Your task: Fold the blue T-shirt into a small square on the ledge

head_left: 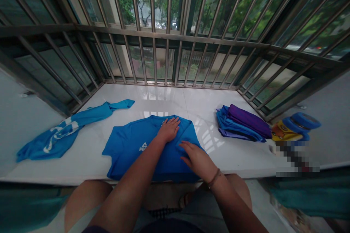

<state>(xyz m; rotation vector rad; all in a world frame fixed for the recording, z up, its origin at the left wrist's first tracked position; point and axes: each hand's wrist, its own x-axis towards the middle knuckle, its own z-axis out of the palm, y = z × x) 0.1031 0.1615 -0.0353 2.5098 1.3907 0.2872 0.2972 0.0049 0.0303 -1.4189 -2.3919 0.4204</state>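
Steel bars stand along the far edge of a white tiled bench, with green trees outside. A blue T-shirt lies flat on the bench directly under the fingers, its printed logo just left of them and its right side partly turned over. The left hand rests near the shirt's collar, its fingers spread and pressing flat on the fabric. The right hand, with a thin bracelet at the wrist, lies lower on the shirt, its fingers also open and flat, gripping nothing. Well left of the fingers lies a crumpled blue shirt with white print. Well right of them sits a stack of folded blue and purple clothes, and beyond it a yellow packet lies beside a round blue object. A pixelated patch hides whatever lies just past these, at the bench's front edge.
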